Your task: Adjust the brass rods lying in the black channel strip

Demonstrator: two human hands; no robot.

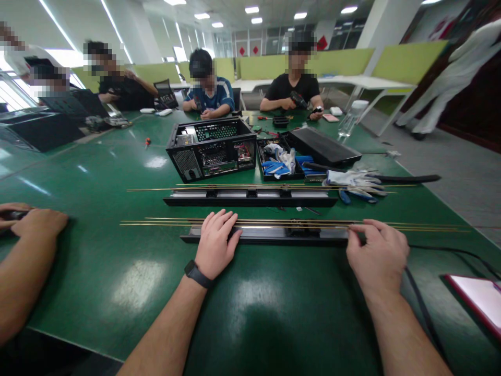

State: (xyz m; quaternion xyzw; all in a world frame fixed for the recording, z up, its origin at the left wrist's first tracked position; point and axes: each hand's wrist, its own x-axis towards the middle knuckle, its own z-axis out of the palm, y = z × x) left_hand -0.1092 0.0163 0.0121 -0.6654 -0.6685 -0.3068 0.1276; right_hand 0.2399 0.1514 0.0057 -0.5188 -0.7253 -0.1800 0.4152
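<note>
"On the green tabletop, where is the thing being handled?"

"Directly in front of the person: a long dark metal rail lying crosswise, with thin brass-coloured rods along it, reaching well past both its ends."

"And the left hand?"

"Laid across the rods and the rail's left part, fingers straight and released, thumb spread. There's a black smartwatch on that wrist."

"The right hand?"

"At the rail's right end. Thumb and forefinger come together at the rods; whether they pinch them or only touch, I can't tell."

"Anything between the hands?"

"A black block on the rail, nearer the right hand."

"What's behind?"

"A second rail, roughly parallel, with three black blocks and its own brass-coloured rods. Beyond it stands an open computer case, with gloves in a black tray just beside it. More white-and-blue gloves lie to the right."

"And off to the sides?"

"A co-worker's hand at far left, and a red-edged clipboard at far right."
</note>
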